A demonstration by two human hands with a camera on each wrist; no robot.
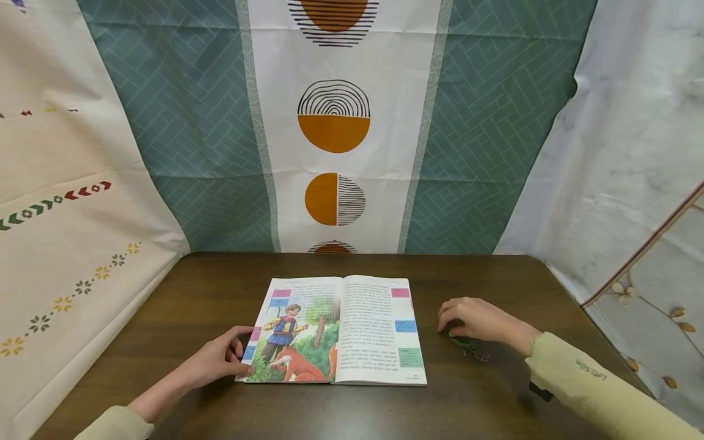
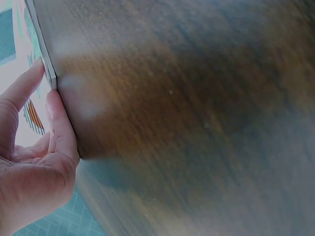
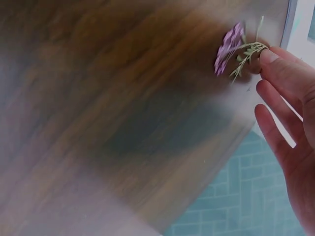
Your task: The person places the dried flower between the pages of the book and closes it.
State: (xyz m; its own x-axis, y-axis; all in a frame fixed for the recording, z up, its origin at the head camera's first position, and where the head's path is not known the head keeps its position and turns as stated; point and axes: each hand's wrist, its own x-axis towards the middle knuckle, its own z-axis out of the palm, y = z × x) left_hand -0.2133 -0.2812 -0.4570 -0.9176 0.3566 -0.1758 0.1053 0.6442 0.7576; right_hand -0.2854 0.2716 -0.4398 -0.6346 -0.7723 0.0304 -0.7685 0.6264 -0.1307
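Note:
An open illustrated book [image 1: 371,330] lies on the table, its left page showing a drawn figure and a red fox. At its lower left corner is my left hand [image 1: 220,362], thumb on the page and fingers curled by the edge. The left wrist view shows that hand [image 2: 37,157] holding the book's edge [image 2: 47,59] between thumb and finger. To the right of the book, my right hand [image 1: 481,319] pinches a small sprig of purple flowers [image 3: 230,46] by its green stem. In the head view, the sprig [image 1: 467,346] pokes out below the hand, touching or just over the table.
The dark brown wooden table [image 1: 352,415] has rounded far corners. Behind it hangs a green and white curtain [image 1: 341,153] with orange circles. Patterned cloths hang at the left [image 1: 71,244] and right [image 1: 632,214].

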